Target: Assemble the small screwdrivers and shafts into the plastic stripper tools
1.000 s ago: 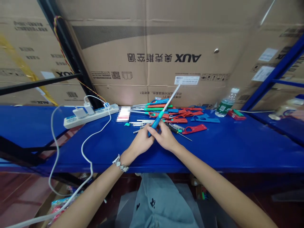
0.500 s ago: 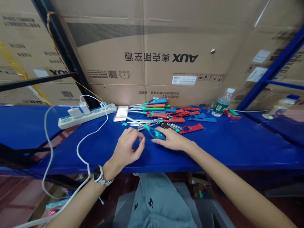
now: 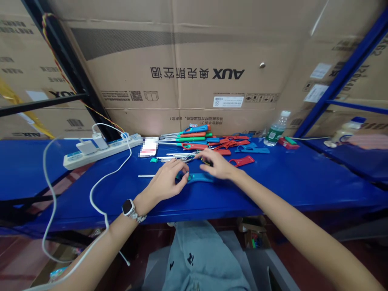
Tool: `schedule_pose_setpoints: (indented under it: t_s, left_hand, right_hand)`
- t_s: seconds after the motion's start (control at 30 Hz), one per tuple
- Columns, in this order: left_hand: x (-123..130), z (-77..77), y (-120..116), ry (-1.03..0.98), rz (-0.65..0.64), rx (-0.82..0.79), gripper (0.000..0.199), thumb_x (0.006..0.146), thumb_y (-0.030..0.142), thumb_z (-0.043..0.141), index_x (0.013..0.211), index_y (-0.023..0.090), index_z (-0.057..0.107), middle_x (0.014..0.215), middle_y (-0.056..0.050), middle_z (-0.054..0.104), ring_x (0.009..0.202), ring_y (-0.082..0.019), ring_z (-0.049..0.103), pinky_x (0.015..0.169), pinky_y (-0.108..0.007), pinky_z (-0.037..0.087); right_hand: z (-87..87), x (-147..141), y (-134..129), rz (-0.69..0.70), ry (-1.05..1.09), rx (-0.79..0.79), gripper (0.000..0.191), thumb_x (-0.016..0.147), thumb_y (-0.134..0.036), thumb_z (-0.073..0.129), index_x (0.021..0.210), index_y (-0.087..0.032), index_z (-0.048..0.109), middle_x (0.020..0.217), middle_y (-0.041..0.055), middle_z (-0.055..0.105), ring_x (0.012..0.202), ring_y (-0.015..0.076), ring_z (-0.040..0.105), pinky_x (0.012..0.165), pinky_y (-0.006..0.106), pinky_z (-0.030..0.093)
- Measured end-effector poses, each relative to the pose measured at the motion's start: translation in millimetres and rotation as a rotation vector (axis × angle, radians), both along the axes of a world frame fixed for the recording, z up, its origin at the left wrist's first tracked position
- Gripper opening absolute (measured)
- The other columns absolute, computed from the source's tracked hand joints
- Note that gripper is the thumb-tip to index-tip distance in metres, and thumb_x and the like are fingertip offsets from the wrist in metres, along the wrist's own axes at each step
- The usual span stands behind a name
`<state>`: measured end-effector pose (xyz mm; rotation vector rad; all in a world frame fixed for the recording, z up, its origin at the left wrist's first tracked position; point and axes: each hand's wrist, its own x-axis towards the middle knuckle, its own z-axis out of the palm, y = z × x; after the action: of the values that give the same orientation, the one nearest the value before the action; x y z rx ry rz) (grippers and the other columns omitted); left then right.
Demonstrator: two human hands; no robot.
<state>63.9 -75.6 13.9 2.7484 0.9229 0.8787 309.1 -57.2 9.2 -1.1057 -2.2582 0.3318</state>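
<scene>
Covering the middle of a blue plastic lighter [image 3: 201, 177] with a straight metal rod [image 3: 146, 176], the left hand [image 3: 166, 178], head view, was half-curled, grip unclear; lighter lay flat on the glossy blue shelf [image 3: 242, 196]; right hand [image 3: 220, 165], fingers bent, was over a black-and-yellow tool handle [image 3: 207, 162] near multicoloured plastic lighters [image 3: 194, 146], hold unclear.

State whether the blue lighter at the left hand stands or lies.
Lying: its handle and metal tube stretch sideways across the tabletop.
</scene>
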Motion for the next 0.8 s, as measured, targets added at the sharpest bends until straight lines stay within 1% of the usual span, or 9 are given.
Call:
schedule_pose_setpoints:
  t_s: [0.07, 0.13, 0.23, 0.33, 0.4, 0.47, 0.6, 0.73, 0.8]
  left_hand:
    - [5, 0.5, 4, 0.045, -0.031, -0.007, 0.014, 0.097, 0.033, 0.053, 0.097, 0.021, 0.06, 0.101, -0.007, 0.067, 0.098, -0.026, 0.061, 0.09, -0.043, 0.05]
    - [13, -0.1, 8, 0.115, -0.066, -0.009, 0.022, 0.095, 0.042, 0.061, 0.101, 0.02, 0.062, 0.104, -0.008, 0.066, 0.102, -0.028, 0.061, 0.092, -0.044, 0.05]
    - [25, -4.1, 15, 0.209, -0.116, 0.032, 0.031, 0.091, 0.047, 0.068, 0.107, 0.021, 0.064, 0.107, -0.008, 0.066, 0.103, -0.029, 0.062, 0.093, -0.046, 0.05]
    - [30, -10.2, 21, 0.234, -0.175, 0.084, 0.024, 0.096, 0.04, 0.065, 0.11, 0.021, 0.066, 0.107, -0.008, 0.068, 0.099, -0.027, 0.064, 0.092, -0.044, 0.051]
    - [26, -13.5, 22, 0.231, -0.194, 0.114, 0.022, 0.1, 0.037, 0.059, 0.113, 0.02, 0.067, 0.105, -0.008, 0.069, 0.096, -0.025, 0.065, 0.09, -0.042, 0.052]
    - [20, -15.2, 22, 0.245, -0.186, 0.155, 0.026, 0.104, 0.036, 0.053, 0.117, 0.018, 0.067, 0.102, -0.009, 0.07, 0.094, -0.025, 0.066, 0.088, -0.041, 0.053]
    - [6, -15.4, 20, 0.272, -0.162, 0.222, 0.032, 0.109, 0.032, 0.042, 0.122, 0.016, 0.067, 0.099, -0.01, 0.071, 0.092, -0.024, 0.065, 0.087, -0.041, 0.053]
    - [1, -17.2, 20, 0.293, -0.128, 0.253, 0.034, 0.109, 0.028, 0.039, 0.115, 0.016, 0.071, 0.1, -0.01, 0.068, 0.092, -0.024, 0.063, 0.085, -0.039, 0.053]
    - [1, -19.0, 20, 0.295, -0.084, 0.272, 0.035, 0.109, 0.029, 0.038, 0.111, 0.016, 0.071, 0.102, -0.01, 0.067, 0.093, -0.025, 0.063, 0.084, -0.04, 0.052]
  right_hand:
    - [5.8, 13, 2, -0.181, 0.006, 0.022, 0.015, 0.089, -0.018, 0.062, 0.102, -0.017, 0.069, 0.1, 0.0072, 0.062, 0.088, 0.0194, 0.06, 0.082, 0.033, 0.047]
    - [9.8, 20, 2, -0.295, -0.109, -0.002, 0.009, 0.087, -0.024, 0.067, 0.093, -0.017, 0.068, 0.101, 0.0087, 0.065, 0.087, 0.0212, 0.062, 0.08, 0.034, 0.046]
    - [11.2, 20, -3, -0.365, -0.293, -0.043, 0.022, 0.083, -0.033, 0.075, 0.097, -0.018, 0.066, 0.102, 0.0112, 0.07, 0.09, 0.0256, 0.065, 0.077, 0.034, 0.046]
    - [10.0, 14, -7, -0.415, -0.379, -0.047, 0.027, 0.084, -0.032, 0.073, 0.106, -0.018, 0.064, 0.107, 0.0133, 0.073, 0.093, 0.0283, 0.068, 0.074, 0.034, 0.045]
    - [9.9, 12, -7, -0.425, -0.427, -0.032, 0.029, 0.087, -0.03, 0.068, 0.113, -0.018, 0.064, 0.113, 0.014, 0.074, 0.095, 0.0294, 0.07, 0.074, 0.034, 0.046]
    - [11.2, 11, -6, -0.415, -0.489, -0.006, 0.031, 0.089, -0.03, 0.065, 0.118, -0.018, 0.064, 0.117, 0.014, 0.074, 0.101, 0.0304, 0.071, 0.075, 0.034, 0.047]
    - [17.8, 10, -2, -0.38, -0.632, 0.041, 0.028, 0.092, -0.034, 0.06, 0.113, -0.017, 0.069, 0.117, 0.0142, 0.075, 0.104, 0.0301, 0.071, 0.075, 0.033, 0.048]
    - [25.9, 10, 1, -0.341, -0.69, 0.021, 0.027, 0.093, -0.036, 0.06, 0.107, -0.016, 0.069, 0.105, 0.0148, 0.076, 0.093, 0.0288, 0.072, 0.071, 0.032, 0.046]
    - [29.3, 11, 3, -0.333, -0.588, 0.022, 0.025, 0.094, -0.037, 0.061, 0.105, -0.016, 0.067, 0.096, 0.0128, 0.077, 0.087, 0.0275, 0.072, 0.068, 0.031, 0.045]
